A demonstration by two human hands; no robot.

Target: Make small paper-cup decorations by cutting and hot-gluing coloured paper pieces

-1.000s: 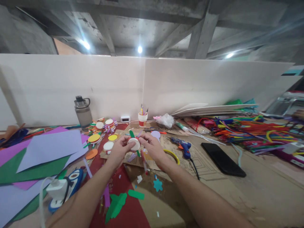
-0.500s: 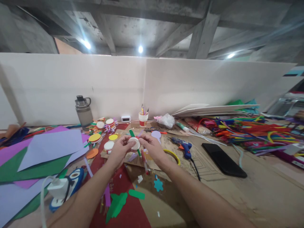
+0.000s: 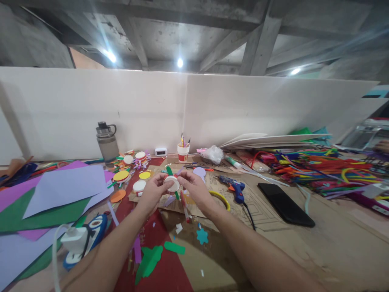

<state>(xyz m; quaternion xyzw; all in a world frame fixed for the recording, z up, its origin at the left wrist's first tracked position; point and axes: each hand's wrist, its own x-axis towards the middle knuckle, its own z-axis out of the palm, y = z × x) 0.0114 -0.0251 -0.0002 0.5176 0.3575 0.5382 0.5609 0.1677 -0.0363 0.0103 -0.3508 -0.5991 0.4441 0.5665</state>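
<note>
Between my two hands is a small round paper piece (image 3: 172,184) with a white face, a red rim and a green strip sticking out above and below. My left hand (image 3: 154,190) pinches its left side, thumb on the white face. On the right side, my right hand (image 3: 194,187) grips the edge with thumb and fingers. A similar white-topped disc (image 3: 139,186) lies just left of my left hand, near a yellow paper circle (image 3: 145,175). Beneath my right hand a red pen-like stick (image 3: 185,207) rests on the cardboard.
A blue glue gun (image 3: 233,187), yellow tape ring (image 3: 221,199) and black phone (image 3: 285,204) lie to the right. Coloured pipe cleaners (image 3: 328,166) pile up beyond. Paper sheets (image 3: 63,186), a power strip (image 3: 91,239) and a bottle (image 3: 107,142) are left; a pen cup (image 3: 183,153) stands behind.
Both hands keep nearly the same hold on the round paper piece. The view has shifted very slightly; nothing else visibly moves on the table.
</note>
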